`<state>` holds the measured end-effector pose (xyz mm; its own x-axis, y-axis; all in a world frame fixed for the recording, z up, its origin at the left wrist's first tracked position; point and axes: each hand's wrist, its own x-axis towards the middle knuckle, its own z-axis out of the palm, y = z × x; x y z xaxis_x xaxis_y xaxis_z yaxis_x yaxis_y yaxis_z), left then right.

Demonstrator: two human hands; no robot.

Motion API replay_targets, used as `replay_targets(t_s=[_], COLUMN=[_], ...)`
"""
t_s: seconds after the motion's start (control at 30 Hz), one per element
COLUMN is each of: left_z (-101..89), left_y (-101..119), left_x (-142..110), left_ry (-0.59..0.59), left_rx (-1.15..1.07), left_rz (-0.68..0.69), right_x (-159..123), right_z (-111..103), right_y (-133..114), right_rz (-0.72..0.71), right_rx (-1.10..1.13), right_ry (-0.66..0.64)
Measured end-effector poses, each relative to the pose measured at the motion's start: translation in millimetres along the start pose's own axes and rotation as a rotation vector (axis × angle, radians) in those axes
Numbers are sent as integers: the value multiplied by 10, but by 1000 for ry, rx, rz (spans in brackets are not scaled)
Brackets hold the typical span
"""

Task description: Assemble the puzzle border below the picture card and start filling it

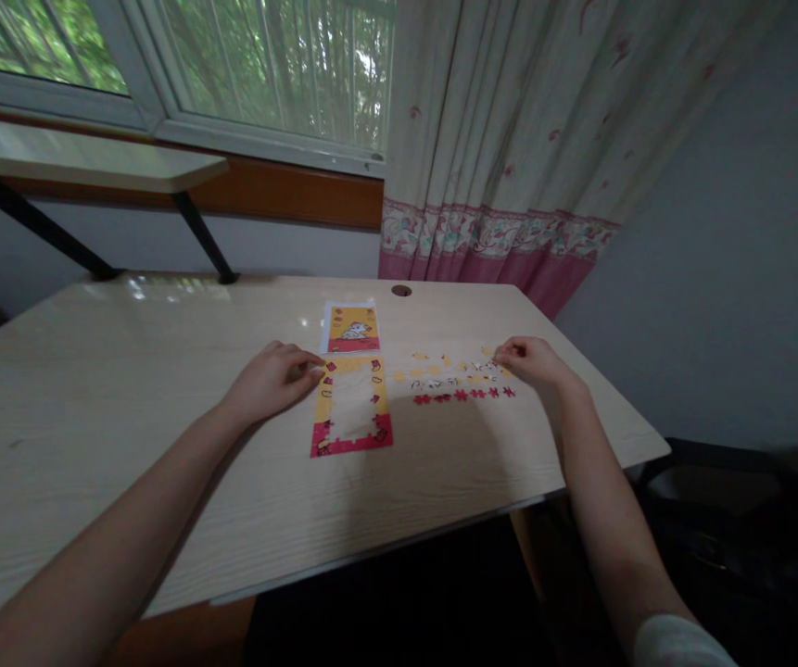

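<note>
A jigsaw puzzle border (383, 433) of joined yellow and red pieces lies on the table, its middle showing bare wood. My left hand (277, 382) rests at its upper left corner, thumb and fingertips closed together against the edge; whether a piece is between them is hidden. Loose puzzle pieces (461, 396) in yellow, white and red spread in rows to the right. Over the far right end of these rows is my right hand (534, 359), its fingers pinched; anything in them is too small to make out. Behind the border lies a reference picture (354, 330) of a white animal on yellow and red.
The pale wooden table (162, 371) has a round cable hole (401, 291) near its back edge. A raised shelf (93, 153) on black supports stands at the back left. A curtain (496, 185) hangs behind the table, beside the window (280, 74).
</note>
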<state>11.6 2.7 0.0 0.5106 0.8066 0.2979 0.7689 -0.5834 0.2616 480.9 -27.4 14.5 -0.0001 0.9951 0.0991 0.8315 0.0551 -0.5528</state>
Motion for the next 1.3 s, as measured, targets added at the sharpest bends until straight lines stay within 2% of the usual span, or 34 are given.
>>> replay_targets(t_s=[0.13, 0.3, 0.53, 0.93, 1.17, 1.3], left_z=[28, 82, 61, 115, 114, 150], left_y=[-28, -90, -58, -85, -80, -105], left_x=[2, -5, 4, -7, -2, -6], left_ry=[-2, 11, -5, 16, 27, 41], left_rx=[13, -4, 18, 1, 15, -1], left_rz=[57, 58, 108, 115, 116, 122], right_x=[27, 22, 14, 13, -19, 37], right_z=[21, 27, -3, 8, -36, -36], right_y=[58, 60, 80, 77, 51, 84], right_rz=[-8, -3, 14, 21, 21, -46], right_rx=[13, 23, 5, 8, -74, -190], right_ry=[9, 20, 42, 78, 140, 183])
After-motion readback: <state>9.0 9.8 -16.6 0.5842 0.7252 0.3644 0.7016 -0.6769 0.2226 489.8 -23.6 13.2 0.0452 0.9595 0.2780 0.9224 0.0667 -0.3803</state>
